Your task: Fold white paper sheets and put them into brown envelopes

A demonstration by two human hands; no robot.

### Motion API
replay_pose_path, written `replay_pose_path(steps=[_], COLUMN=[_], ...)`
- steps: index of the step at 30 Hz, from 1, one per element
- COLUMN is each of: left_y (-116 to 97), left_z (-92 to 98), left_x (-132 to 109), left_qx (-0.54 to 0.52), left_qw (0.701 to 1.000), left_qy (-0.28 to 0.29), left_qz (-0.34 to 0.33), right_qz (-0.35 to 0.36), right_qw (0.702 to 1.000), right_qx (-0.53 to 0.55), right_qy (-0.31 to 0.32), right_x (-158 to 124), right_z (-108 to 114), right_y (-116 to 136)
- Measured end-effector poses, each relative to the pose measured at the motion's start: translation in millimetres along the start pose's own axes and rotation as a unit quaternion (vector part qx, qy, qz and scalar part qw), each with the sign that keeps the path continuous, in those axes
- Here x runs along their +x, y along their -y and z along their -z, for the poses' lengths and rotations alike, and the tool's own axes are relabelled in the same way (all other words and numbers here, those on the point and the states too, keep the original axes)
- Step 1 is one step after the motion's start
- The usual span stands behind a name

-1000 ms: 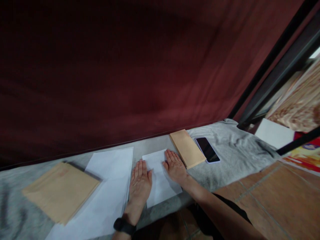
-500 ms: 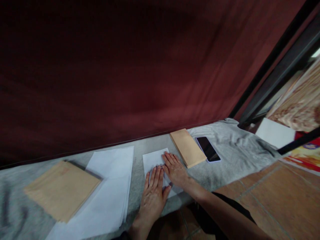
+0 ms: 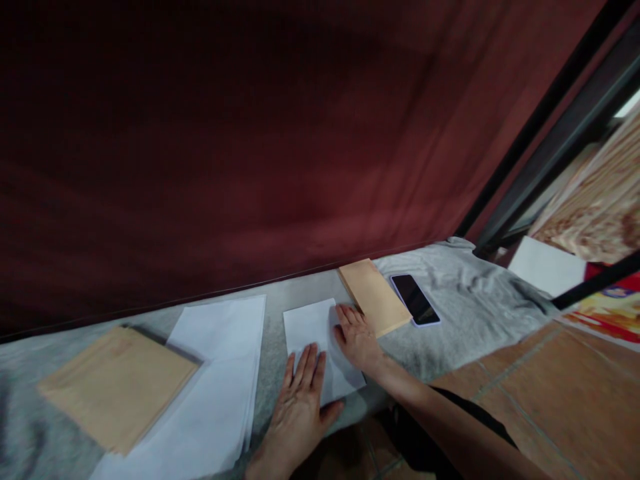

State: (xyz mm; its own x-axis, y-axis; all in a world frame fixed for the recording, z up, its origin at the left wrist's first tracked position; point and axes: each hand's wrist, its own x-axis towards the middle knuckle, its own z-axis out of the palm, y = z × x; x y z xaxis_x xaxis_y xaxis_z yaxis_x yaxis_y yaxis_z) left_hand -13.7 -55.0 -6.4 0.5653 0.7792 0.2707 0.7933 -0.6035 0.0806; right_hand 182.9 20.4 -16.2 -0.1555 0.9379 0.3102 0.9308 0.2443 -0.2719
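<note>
A folded white sheet of paper [image 3: 313, 330] lies on the grey cloth-covered ledge [image 3: 460, 287] in front of me. My left hand [image 3: 299, 407] rests flat on its near left part, fingers stretched out and open. My right hand [image 3: 359, 337] lies flat on the sheet's right edge, fingers spread, close to a small stack of brown envelopes [image 3: 374, 295].
A stack of white paper [image 3: 215, 380] lies to the left, with a larger pile of brown envelopes [image 3: 115, 383] overlapping its left side. A black phone [image 3: 415, 300] lies right of the small envelopes. A dark red curtain [image 3: 250, 133] hangs behind. Tiled floor [image 3: 550, 387] lies at right.
My left hand slid from the sheet's left side down towards its near edge. My right hand shifted slightly to the right along the sheet. The view tilted a little.
</note>
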Motion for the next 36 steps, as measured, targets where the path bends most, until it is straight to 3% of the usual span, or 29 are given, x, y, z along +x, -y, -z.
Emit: replay_pose_path(steps=[8,11,14,17,22,27,29,31,33,36], left_y=[-14,-12,-8,-7,-12,-9,-9,-12,-15,-15], left_z=[12.6,7.9,2.1,-0.5,6.8,22.5,29.8,36.4,40.8,41.0], left_x=[9,9,6,5,8,13,14,16,19,25], left_qx=[-0.028,-0.027,-0.025,-0.024,-0.032,-0.137,-0.238,-0.350,-0.454,-0.580], left_qw=[0.997,0.998,0.999,0.999,0.999,0.986,0.960,0.908,0.833,0.692], left_qy=[0.066,0.058,0.035,0.005,-0.018,-0.053,-0.075,-0.096,-0.107,-0.118], left_qz=[0.014,0.014,0.016,0.024,0.033,0.073,0.125,0.207,0.298,0.413], right_qz=[-0.118,-0.139,-0.178,-0.228,-0.280,-0.283,-0.260,-0.242,-0.238,-0.234], right_qw=[0.990,0.978,0.946,0.882,0.706,0.618,0.593,0.591,0.616,0.670], right_qx=[0.069,0.140,0.260,0.402,0.632,0.717,0.745,0.753,0.741,0.703], right_qy=[0.036,0.074,0.083,0.099,0.155,0.153,0.164,0.156,0.124,0.055], right_x=[11,14,15,16,22,29,30,30,30,30], right_z=[2,6,11,19,42,60,65,69,70,66], right_y=[-1,-7,-12,-13,-10,-11,-11,-11,-9,-9])
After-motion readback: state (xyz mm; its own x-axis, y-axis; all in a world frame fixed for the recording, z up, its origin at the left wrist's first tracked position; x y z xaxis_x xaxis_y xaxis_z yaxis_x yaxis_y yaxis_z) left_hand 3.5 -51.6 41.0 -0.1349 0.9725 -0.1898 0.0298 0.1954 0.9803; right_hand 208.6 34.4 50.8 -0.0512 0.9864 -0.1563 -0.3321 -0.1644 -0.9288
